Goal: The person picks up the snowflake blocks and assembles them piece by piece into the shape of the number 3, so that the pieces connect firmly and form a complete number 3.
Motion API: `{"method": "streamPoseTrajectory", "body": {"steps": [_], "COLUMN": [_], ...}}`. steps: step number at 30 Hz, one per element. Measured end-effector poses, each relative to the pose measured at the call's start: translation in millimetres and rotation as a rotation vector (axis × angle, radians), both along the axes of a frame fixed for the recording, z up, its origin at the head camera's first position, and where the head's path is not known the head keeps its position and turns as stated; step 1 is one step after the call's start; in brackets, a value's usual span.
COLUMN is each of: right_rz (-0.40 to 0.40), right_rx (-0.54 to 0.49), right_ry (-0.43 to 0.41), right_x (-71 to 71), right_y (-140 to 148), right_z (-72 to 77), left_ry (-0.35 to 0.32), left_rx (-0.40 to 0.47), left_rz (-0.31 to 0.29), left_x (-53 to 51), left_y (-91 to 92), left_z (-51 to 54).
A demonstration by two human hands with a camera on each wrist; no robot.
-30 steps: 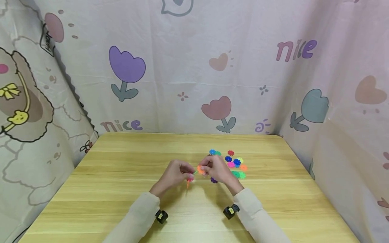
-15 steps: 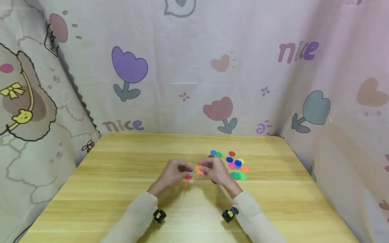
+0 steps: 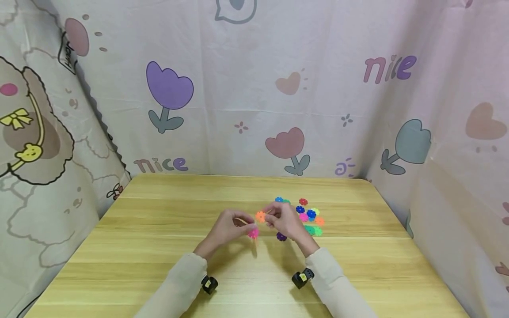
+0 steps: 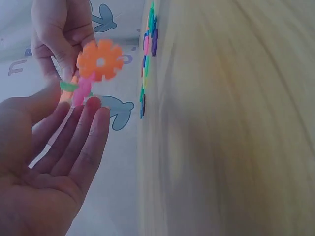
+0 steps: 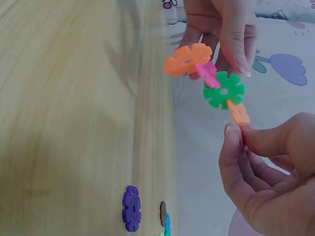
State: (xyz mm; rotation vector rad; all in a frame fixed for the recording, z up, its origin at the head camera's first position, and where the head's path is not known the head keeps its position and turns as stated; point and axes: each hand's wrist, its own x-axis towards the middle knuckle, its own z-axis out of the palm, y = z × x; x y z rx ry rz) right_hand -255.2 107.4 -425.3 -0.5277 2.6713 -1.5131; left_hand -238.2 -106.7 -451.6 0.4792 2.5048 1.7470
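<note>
Four notched plastic discs are linked in a chain held above the table. In the right wrist view it runs from an orange disc (image 5: pixel 177 63) through a pink disc (image 5: pixel 209 75) and a green disc (image 5: pixel 216 93) to a second orange disc (image 5: pixel 239 114). My right hand (image 3: pixel 288 223) pinches that last disc between thumb and fingertips. My left hand (image 3: pixel 226 229) holds the chain near the pink disc (image 3: pixel 253 232) and the green one; its fingertips partly hide where they touch. In the left wrist view the first orange disc (image 4: pixel 101 60) stands out beyond the fingers.
Several loose discs lie on the table (image 3: pixel 159 247) beside and beyond my right hand, among them a red disc (image 3: pixel 303 202), an orange disc (image 3: pixel 320 221) and a purple disc (image 3: pixel 281 236). A patterned cloth (image 3: pixel 234 145) hangs behind the table.
The chain has turned between my hands: the pink disc now faces up more and has shifted right, and the right-hand orange disc sits slightly higher. My right hand has risen a little.
</note>
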Motion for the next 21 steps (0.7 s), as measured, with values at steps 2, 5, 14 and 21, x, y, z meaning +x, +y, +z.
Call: {"method": "streamPoseTrajectory", "body": {"steps": [2, 5, 14, 21], "right_rz": [0.009, 0.029, 0.084, 0.109], "right_rx": [0.001, -0.003, -0.01, 0.161], "right_ry": [0.002, 0.004, -0.009, 0.048], "right_x": [-0.1, -0.1, -1.2, -4.4], "right_y": [1, 1, 4, 18], "right_z": [0.7, 1.7, 0.0, -3.5], "left_ry": [-0.013, -0.009, 0.023, -0.032], "left_rx": [-0.002, -0.009, -0.006, -0.004], "left_rz": [-0.007, -0.046, -0.133, -0.085], "left_x": [-1.1, -3.9, -4.4, -3.0], "left_y": [0.6, 1.7, -0.7, -6.1], "left_z": [0.0, -0.5, -3.5, -5.8]}}
